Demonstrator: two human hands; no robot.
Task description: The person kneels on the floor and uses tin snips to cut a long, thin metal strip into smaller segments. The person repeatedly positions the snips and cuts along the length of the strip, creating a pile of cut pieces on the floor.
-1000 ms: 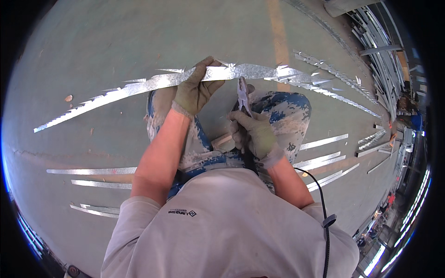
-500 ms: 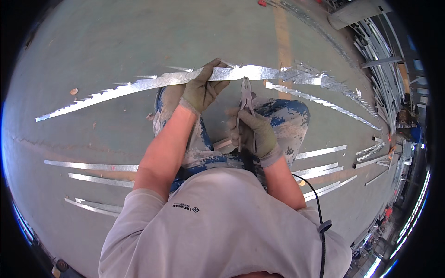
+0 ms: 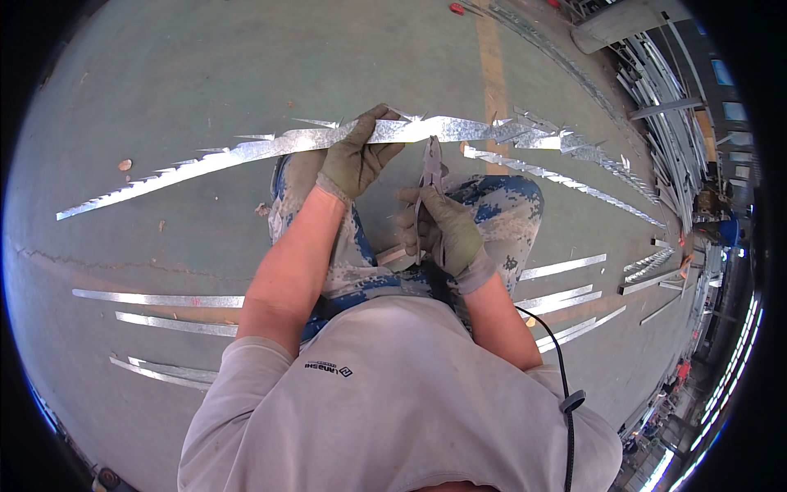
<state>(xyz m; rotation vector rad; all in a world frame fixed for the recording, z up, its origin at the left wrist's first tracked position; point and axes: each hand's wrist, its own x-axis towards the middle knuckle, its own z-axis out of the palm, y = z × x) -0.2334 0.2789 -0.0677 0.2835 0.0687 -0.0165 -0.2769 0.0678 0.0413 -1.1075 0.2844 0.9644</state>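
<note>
A long galvanized metal strip (image 3: 287,141) with jagged spikes along its far edge stretches across in front of me. My left hand (image 3: 358,157), in an olive work glove, is closed round it left of its middle, with fingers over the far edge. In my gloved right hand (image 3: 449,230) is a pair of metal pliers (image 3: 431,168), held by the handles. The jaws point away from me, at the strip's near edge; whether they grip it I cannot tell. Part of the handles is hidden by my fingers.
Another spiked strip (image 3: 557,176) extends to the right, beyond my knee. Plain metal strips lie on the floor at my left (image 3: 160,298) and right (image 3: 566,266). Metal profiles (image 3: 656,107) are piled at the far right. A black cable (image 3: 564,361) runs down my right side.
The pliers have turned slightly and their handles look closer together. My left hand keeps its hold on the strip. The whole view has shifted a little.
</note>
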